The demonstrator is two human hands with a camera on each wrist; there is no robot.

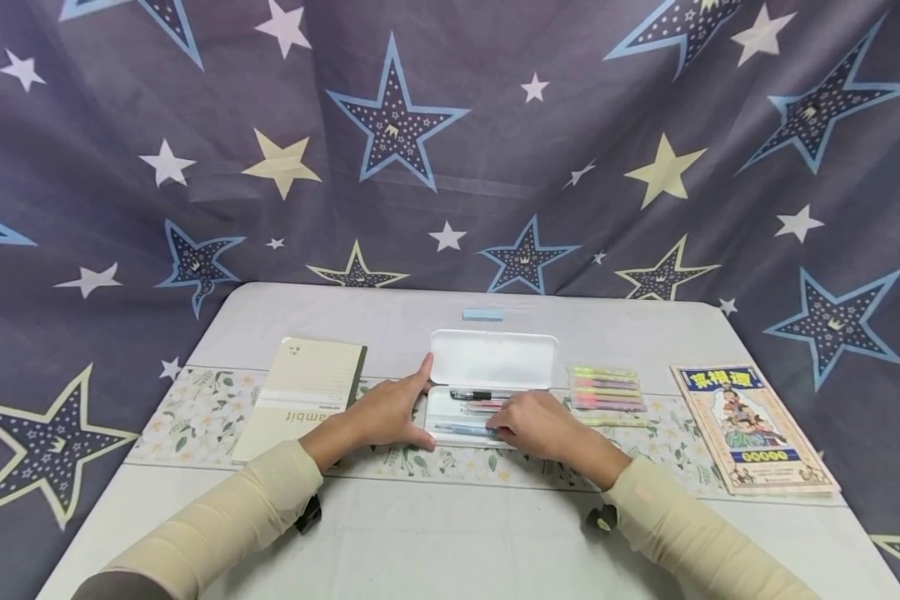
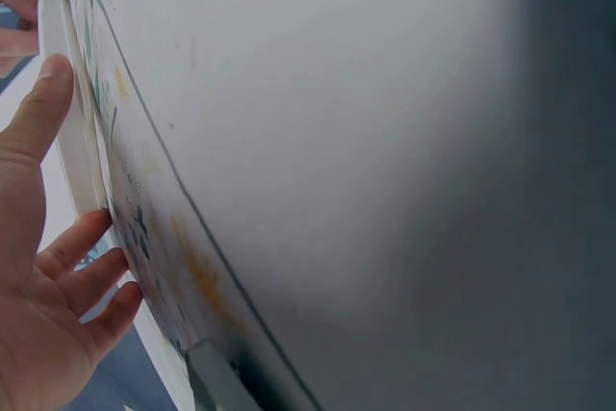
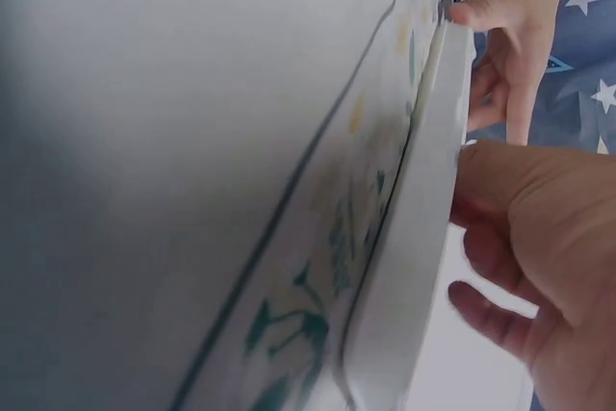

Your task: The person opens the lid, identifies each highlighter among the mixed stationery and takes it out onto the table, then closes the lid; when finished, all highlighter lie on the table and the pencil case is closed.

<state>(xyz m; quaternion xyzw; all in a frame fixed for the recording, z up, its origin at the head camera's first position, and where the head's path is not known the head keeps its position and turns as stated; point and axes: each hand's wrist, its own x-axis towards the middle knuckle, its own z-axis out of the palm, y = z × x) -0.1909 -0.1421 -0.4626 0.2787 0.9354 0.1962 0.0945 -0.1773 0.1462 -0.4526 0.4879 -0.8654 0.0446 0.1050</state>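
Note:
A white pencil case (image 1: 493, 360) lies on the table with its lid raised at the back. Inside are a black-capped pen (image 1: 470, 395), several slim pens and a light-blue pen (image 1: 461, 430) along the front. My left hand (image 1: 392, 411) grips the case's left end, thumb at the front corner, forefinger by the lid. In the left wrist view the left hand (image 2: 48, 305) has its thumb against the case wall. Over the case's right half, my right hand (image 1: 534, 423) pinches the light-blue pen. The right hand (image 3: 568, 238) partly hides its fingertips behind the case wall in the right wrist view.
Several highlighters (image 1: 607, 389) lie in a row right of the case. Farther right is an illustrated book (image 1: 750, 429). A cream notebook (image 1: 300, 400) lies on the left, and a small blue block (image 1: 482, 315) behind the case. A star-patterned curtain (image 1: 450, 208) hangs behind the table.

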